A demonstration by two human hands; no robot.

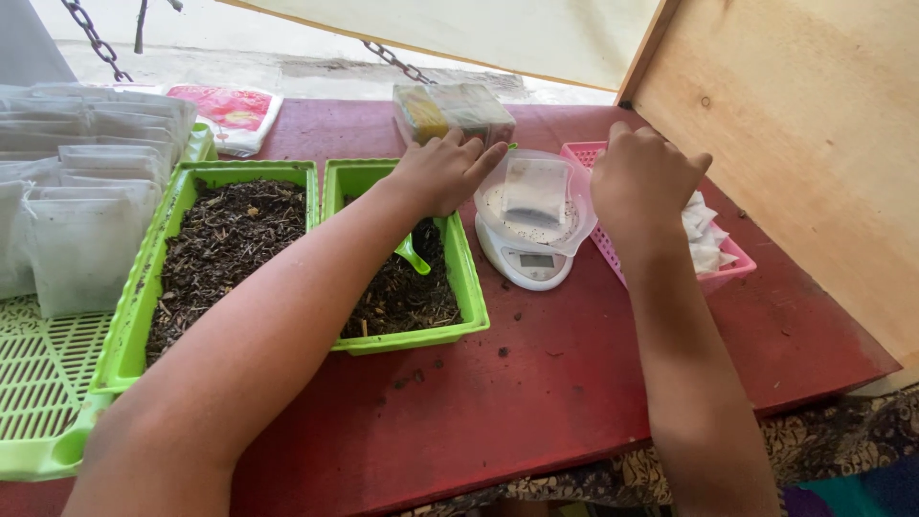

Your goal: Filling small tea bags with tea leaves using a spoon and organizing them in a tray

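From the head camera, a red table (536,383) is seen from above, with both bare arms stretched over it. The left hand (442,172) is held above the far end of a green tray (469,287) of dark dried leaves, its fingers closed around something; a green scoop (414,255) hangs just beneath it over the leaves, and it seems to be gripped by its handle, though the hold itself is hidden by the hand. The right hand (643,177) is curled loosely over a pink basket (732,268) of small white bags; whether anything is pinched in it cannot be told. Between the hands a small white scale (526,260) is set, topped by a clear dish (574,225) in which a white pouch (536,190) lies flat, so that it can be reached from either side. A second green tray (144,287) of leaves is placed to the left, and beside it filled white packets (81,239) are laid in overlapping rows on a green slatted rack (43,383).
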